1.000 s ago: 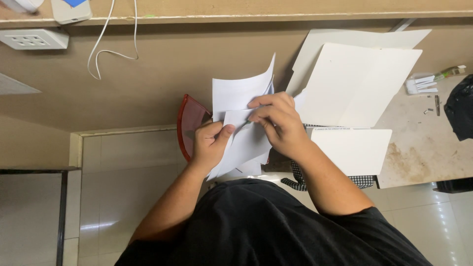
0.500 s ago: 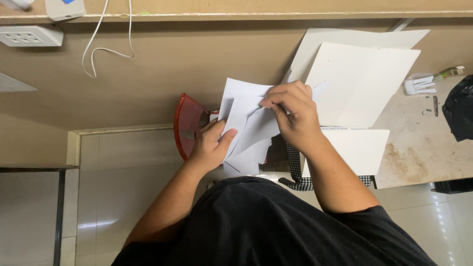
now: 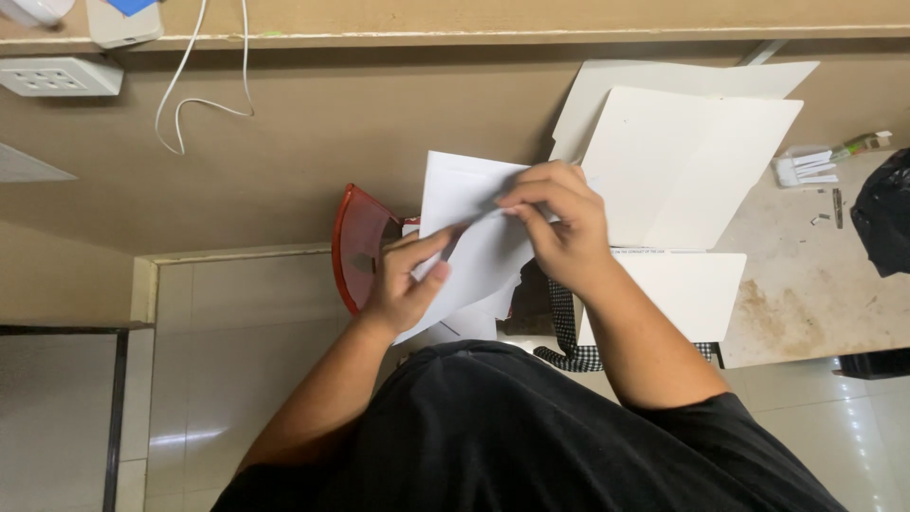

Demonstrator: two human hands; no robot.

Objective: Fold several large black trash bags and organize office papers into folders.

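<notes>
Large white cardboard sheets (image 3: 682, 161) stacked at 1 o'clock, overlapping, on a stained pale work surface (image 3: 806, 303) running toward 3 o'clock. Black short-sleeved shirt (image 3: 531, 436) filling 6 o'clock. Folded white paper sheet (image 3: 469, 237) at centre, held up between both hands, just above a red plastic basket (image 3: 355, 246) at 9 o'clock of it. Black-and-white checked cloth (image 3: 567, 332) at 5 o'clock of the paper, partly under the right forearm. Right hand (image 3: 559, 228) at 3 o'clock of the paper, fingers curled, tips pinching the paper's upper fold. Left hand (image 3: 408, 280) at 8 o'clock of the paper, thumb and fingers closed on its lower left edge. White power strip (image 3: 62, 76) at 10 o'clock, white cable (image 3: 204, 85) looping at 11 o'clock. Black bag (image 3: 883, 213) at the 3 o'clock edge, small white stapler-like item (image 3: 806, 169) at 2 o'clock.
</notes>
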